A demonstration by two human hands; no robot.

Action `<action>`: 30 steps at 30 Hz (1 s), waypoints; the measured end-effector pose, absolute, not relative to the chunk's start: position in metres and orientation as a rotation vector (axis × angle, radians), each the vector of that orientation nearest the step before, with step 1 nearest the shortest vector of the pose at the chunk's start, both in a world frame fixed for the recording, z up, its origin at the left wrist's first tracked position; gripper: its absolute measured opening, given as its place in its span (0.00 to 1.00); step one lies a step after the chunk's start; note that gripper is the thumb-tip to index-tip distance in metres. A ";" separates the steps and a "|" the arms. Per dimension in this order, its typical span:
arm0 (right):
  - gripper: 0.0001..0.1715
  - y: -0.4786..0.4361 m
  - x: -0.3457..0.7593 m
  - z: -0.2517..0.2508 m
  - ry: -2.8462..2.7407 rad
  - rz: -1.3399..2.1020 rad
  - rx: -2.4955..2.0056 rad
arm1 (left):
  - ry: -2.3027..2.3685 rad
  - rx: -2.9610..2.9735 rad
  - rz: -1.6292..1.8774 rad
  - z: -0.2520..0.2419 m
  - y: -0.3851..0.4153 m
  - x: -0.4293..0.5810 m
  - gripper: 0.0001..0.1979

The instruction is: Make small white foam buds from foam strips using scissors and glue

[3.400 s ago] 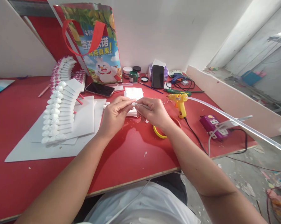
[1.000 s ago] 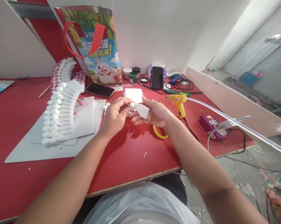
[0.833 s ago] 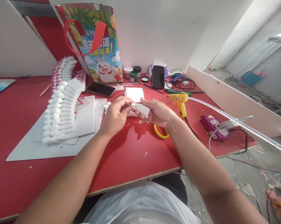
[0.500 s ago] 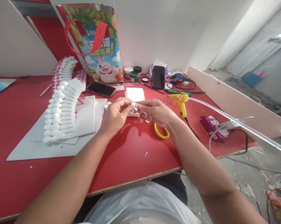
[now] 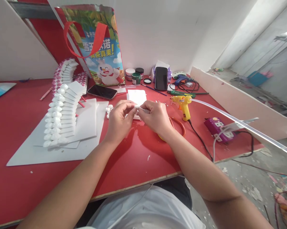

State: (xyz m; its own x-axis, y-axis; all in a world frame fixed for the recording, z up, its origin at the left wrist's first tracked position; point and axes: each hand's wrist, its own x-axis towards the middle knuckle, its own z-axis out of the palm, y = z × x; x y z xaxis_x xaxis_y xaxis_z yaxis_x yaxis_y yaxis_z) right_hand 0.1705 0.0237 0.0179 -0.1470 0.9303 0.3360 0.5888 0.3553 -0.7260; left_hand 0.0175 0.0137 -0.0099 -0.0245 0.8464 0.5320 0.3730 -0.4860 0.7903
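**Entry: two hands closed on one small white piece, red desk**

- Left hand [image 5: 120,117]: grip narrow, thumb and forefinger pinched on the near end of the small white piece [image 5: 136,108]. The wrist is raised off the desk [image 5: 138,152], apparently to leave the fingertips free for fine work.
- Right hand [image 5: 155,116]: grip likewise closed on the same piece from the other side. The fingertips of both hands meet, so the piece is held steady between them, just above the desk.
- Small white piece: wholly inside the joint grip and mostly hidden by fingers, so its exact shape cannot be told.
- Just beyond the grip: a white pad [image 5: 137,94], lying flat.
- Right of the grip: a yellow glue gun [image 5: 183,105] standing on its base with its nozzle off the surface. Scissors [image 5: 179,124] lie partly under the right wrist.
- Left of the grip: a few loose white bits [image 5: 109,108], white sheets [image 5: 86,122] and a curved row of folded white pieces [image 5: 57,117], well apart
- Far beyond the grip: a phone [image 5: 102,91] lying flat and a printed bag [image 5: 98,47] against the wall
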 end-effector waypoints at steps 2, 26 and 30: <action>0.15 0.023 0.171 0.019 -1.843 0.603 -1.317 | 1.307 1.936 1.564 -0.009 0.012 0.018 0.11; 0.18 0.036 0.189 0.022 -1.689 1.319 -0.873 | 1.084 1.849 1.484 -0.002 0.012 0.011 0.08; 0.26 0.036 0.185 0.023 -1.599 1.314 -0.966 | 1.150 1.811 1.523 -0.003 0.011 0.016 0.09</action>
State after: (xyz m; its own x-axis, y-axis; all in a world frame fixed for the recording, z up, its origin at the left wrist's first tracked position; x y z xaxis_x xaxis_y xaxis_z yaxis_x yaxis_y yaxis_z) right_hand 0.1855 0.0361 0.0232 -0.3588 0.9248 0.1266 0.0550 0.1563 -0.9862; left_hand 0.0159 0.0114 -0.0027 0.0149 0.8463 0.5325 0.2804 -0.5147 0.8102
